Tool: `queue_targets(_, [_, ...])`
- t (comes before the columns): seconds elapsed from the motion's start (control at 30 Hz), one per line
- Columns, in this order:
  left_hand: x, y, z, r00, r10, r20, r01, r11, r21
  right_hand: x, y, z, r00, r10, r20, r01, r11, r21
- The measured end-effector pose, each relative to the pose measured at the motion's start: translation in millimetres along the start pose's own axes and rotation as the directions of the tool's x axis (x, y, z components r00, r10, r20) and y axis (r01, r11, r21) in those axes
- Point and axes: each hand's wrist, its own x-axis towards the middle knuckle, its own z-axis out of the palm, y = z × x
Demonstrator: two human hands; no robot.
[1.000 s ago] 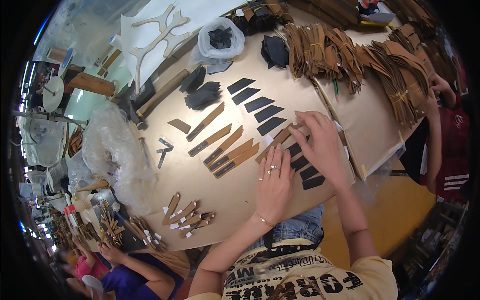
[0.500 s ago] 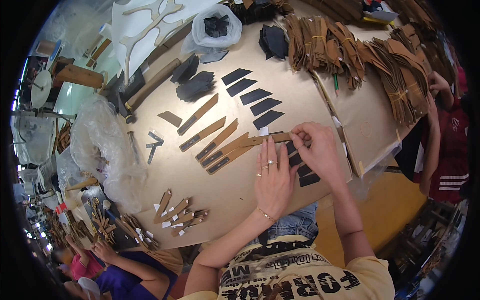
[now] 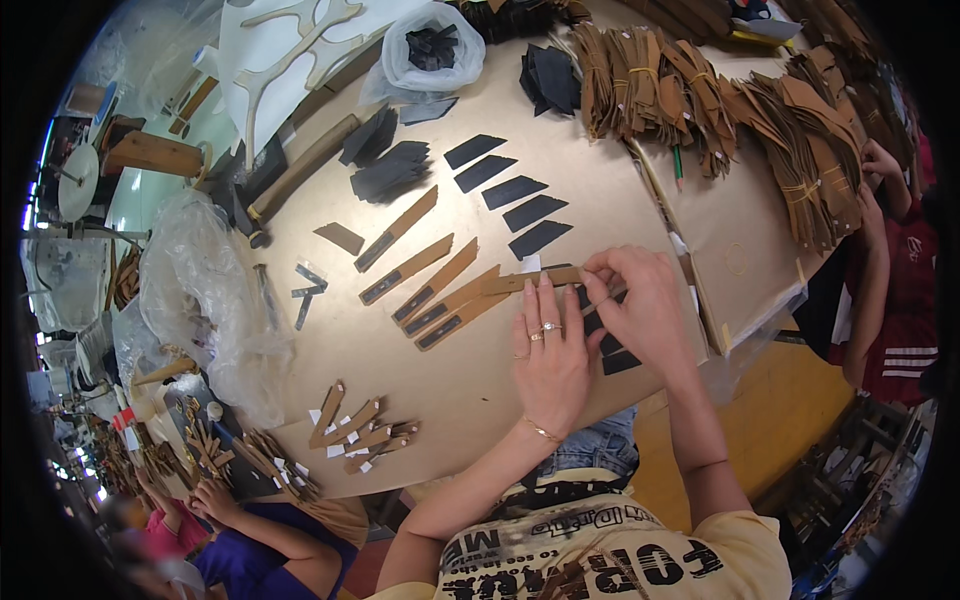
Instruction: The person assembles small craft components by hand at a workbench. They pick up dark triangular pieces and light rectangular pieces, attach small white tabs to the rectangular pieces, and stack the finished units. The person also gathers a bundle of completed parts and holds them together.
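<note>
My left hand (image 3: 552,360) lies with its fingers stretched out, the fingertips resting at the near edge of a brown leather strip (image 3: 528,279). At that strip's right end, my right hand (image 3: 630,300) pinches it between thumb and fingers. A small white tag (image 3: 532,264) shows just beyond the strip. Its left end overlaps a row of brown strips (image 3: 428,285) with dark inlaid patches. Black slanted pieces (image 3: 622,361) lie partly hidden under my right hand and wrist. Farther off is a column of similar black pieces (image 3: 515,191).
Left of the strips are stacked black pieces (image 3: 392,172), a hammer (image 3: 305,175) and crumpled plastic (image 3: 205,300). Tagged brown pieces (image 3: 362,430) lie near the front edge. Bundled leather strips (image 3: 650,90) and a plastic bag (image 3: 433,55) stand at the back. Co-workers' hands show at both sides.
</note>
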Motion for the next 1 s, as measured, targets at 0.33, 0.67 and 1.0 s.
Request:
queue_targets(0.33, [1.8, -5.5, 1.9, 1.0, 0.007, -0.022, -0.009, 0.997, -0.074, 4.7, -12.2, -9.2, 0.999, 0.042, -0.011, -0.039, 0.983, 0.177])
queue_targets(0.67, [5.2, -5.1, -3.3, 0.999, 0.028, -0.018, -0.029, 0.999, -0.045, 4.2, 12.5, -4.2, 0.99, 0.136, 0.03, -0.139, 0.964, 0.228])
queue_targets(1.0, [4.0, -6.9, 0.4, 0.999, 0.032, -0.003, -0.032, 0.999, -0.032, 4.4, 14.7, 0.4, 0.985, 0.167, 0.031, -0.17, 0.959, 0.226])
